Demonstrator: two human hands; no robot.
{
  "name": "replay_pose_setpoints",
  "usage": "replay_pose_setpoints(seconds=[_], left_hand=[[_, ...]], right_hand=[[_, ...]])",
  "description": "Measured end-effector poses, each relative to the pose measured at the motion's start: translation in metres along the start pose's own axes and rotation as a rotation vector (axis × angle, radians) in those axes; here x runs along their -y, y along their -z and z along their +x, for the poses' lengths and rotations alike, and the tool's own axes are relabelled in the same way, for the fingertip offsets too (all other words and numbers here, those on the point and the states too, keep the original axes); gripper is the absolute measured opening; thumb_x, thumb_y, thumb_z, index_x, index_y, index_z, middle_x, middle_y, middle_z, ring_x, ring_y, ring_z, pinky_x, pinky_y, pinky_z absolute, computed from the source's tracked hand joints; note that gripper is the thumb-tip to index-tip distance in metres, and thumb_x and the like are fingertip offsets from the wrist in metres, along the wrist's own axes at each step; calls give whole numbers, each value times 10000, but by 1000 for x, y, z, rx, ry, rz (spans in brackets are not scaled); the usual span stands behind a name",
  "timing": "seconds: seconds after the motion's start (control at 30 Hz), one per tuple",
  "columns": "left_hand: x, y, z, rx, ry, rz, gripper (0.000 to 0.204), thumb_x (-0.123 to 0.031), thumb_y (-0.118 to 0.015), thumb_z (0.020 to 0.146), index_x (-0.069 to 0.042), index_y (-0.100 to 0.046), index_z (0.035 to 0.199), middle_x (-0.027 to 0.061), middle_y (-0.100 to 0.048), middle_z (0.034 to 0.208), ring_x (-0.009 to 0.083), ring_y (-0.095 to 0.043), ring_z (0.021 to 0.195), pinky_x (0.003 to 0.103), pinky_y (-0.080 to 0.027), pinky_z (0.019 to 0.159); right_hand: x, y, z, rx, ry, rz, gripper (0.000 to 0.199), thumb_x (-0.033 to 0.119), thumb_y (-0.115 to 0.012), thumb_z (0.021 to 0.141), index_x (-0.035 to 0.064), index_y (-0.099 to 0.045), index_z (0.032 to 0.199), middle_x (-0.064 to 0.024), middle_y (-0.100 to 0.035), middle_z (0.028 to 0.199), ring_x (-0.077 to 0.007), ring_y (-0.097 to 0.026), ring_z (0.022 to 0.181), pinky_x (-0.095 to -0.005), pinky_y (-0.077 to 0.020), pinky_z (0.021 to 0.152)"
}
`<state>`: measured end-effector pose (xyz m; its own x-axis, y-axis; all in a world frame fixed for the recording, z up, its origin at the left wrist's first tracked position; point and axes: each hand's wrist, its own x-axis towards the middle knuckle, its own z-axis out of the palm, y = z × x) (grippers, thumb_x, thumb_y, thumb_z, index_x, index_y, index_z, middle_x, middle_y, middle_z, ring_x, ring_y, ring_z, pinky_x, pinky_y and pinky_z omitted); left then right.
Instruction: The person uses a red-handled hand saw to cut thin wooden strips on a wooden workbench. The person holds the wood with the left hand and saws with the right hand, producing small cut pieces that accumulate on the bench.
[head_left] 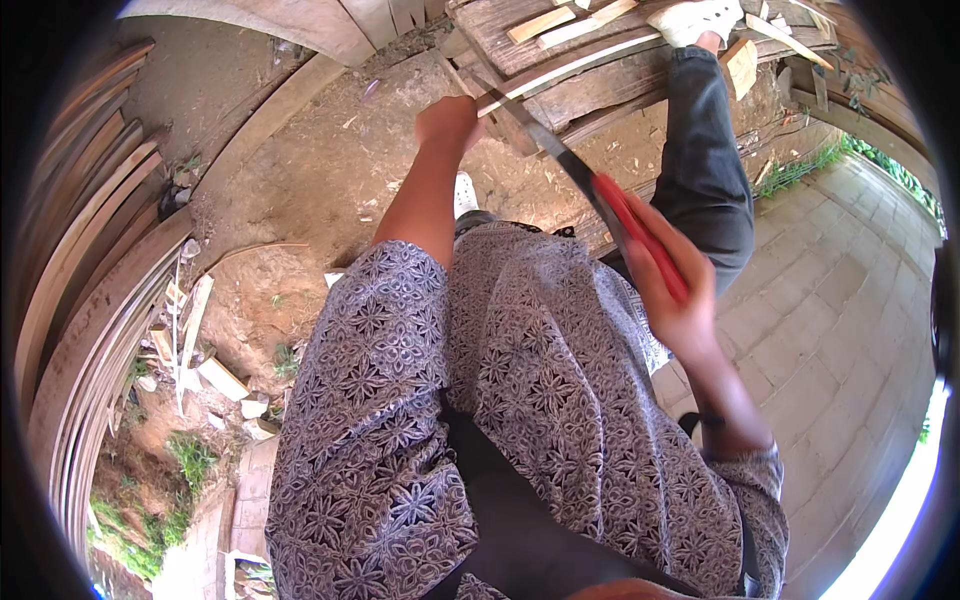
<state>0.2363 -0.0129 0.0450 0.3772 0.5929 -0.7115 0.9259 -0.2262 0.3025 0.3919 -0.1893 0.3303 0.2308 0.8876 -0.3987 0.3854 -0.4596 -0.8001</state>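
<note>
Right hand (pixel 672 290) wrapped around red handle of a handsaw (pixel 585 180), blade slanting up-left toward the thin wooden strip (pixel 570 68). Left hand (pixel 448 120) closed, just beside that strip, nearer it, grip unclear.

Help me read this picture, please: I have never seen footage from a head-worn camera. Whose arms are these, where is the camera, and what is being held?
The camera sits on a person's head and looks down, so the patterned shirt and both arms are the wearer's own. The wide lens bends straight edges near the rim.

The right hand grips a long knife by its red handle; the dark blade points up toward a stack of wooden planks. The left hand reaches out to a thin wood strip at that stack; motion blur hides the exact grip.

One leg in dark trousers rests its foot on the planks. Below is bare dirt ground, curved boards at left, paving stones at right.
</note>
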Motion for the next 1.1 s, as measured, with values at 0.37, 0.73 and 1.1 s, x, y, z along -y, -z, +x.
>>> replay_pose_setpoints(seconds=[0.37, 0.73, 1.1], left_hand=[[2, 3, 8, 3, -12, -32, 307, -300, -575, 918, -154, -736, 1135, 115, -733, 1139, 298, -705, 1062, 431, -563, 876], [6, 4, 15, 60, -20, -45, 316, -267, -594, 916, -108, -716, 1161, 139, -717, 1180, 318, -686, 1112, 454, -541, 911], [15, -4, 46, 160, 22, -142, 414, -349, -598, 878, -112, -715, 1196, 138, -695, 1238, 298, -658, 1171, 444, -512, 978]], right_hand=[[-44, -81, 161, 36, -102, -51, 378, 131, -604, 911, 67, -674, 1276, -167, -731, 1119, -249, -725, 1011, -326, -546, 885], [-86, -94, 133, -90, 36, 126, 392, 185, -683, 932, 37, -655, 1294, -200, -729, 1124, -195, -719, 1009, -303, -533, 879], [-74, -98, 146, -121, 96, 85, 396, 212, -665, 941, 36, -655, 1296, -177, -732, 1134, -196, -713, 990, -303, -526, 890]])
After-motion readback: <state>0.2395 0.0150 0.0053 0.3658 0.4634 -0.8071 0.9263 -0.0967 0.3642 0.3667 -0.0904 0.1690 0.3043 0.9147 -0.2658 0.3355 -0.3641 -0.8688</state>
